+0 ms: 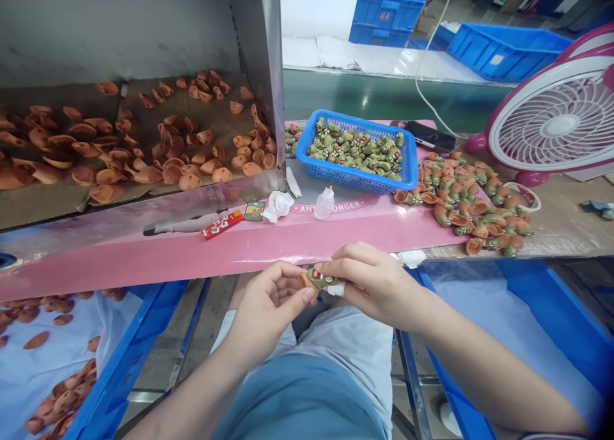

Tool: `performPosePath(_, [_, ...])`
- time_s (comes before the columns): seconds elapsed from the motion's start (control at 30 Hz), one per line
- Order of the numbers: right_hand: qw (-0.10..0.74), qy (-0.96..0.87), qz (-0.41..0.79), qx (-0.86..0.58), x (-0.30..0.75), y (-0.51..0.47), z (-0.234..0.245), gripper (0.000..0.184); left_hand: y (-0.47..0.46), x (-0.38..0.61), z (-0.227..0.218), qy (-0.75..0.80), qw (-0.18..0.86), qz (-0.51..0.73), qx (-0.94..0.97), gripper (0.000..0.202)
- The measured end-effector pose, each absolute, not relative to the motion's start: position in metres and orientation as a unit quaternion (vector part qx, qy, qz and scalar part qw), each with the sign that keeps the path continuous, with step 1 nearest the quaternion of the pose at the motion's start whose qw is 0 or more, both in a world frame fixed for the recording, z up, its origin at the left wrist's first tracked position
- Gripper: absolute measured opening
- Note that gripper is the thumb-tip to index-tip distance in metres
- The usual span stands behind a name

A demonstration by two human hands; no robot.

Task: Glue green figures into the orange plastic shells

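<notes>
A small green toy figure [320,279] with red eyes and an orange shell part sits between my hands, just below the pink board's front edge. My left hand [266,304] cups its orange end. My right hand [369,283] pinches its other end, with a bit of white tissue [336,290] under the fingers. Beyond my hands, a blue plastic basket [357,178] holds several green figures. A loose heap of green figures and orange shells [465,203] lies to the right of the basket. Orange shells [144,147] cover a grey-walled tray at the left.
A pink board [230,258] carries a small plastic squeeze bottle [324,203], crumpled white tissue [278,204] and a red tube box [222,224]. A pink-and-white fan [561,123] stands at the right. Blue bins lie below on both sides, the left one [119,357] holding orange shells.
</notes>
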State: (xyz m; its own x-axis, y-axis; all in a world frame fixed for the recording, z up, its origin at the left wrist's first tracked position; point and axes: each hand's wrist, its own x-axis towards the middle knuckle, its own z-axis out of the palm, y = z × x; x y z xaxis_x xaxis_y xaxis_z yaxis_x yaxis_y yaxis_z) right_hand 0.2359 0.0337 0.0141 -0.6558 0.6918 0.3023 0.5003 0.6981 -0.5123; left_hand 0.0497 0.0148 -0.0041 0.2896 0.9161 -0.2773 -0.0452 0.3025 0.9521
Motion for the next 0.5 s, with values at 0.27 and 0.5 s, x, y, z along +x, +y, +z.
performPosePath(0.27, [0.48, -0.623, 0.27, -0.556, 0.239, 0.082, -0.052, 0.069, 0.019, 0.051, -0.019, 0.497, 0.67, 0.449, 0.321, 0.014])
performPosePath(0.5, [0.468, -0.625, 0.272, -0.563, 0.217, 0.122, -0.092, 0.047, 0.023, 0.047, -0.013, 0.506, 0.645, 0.478, 0.317, 0.015])
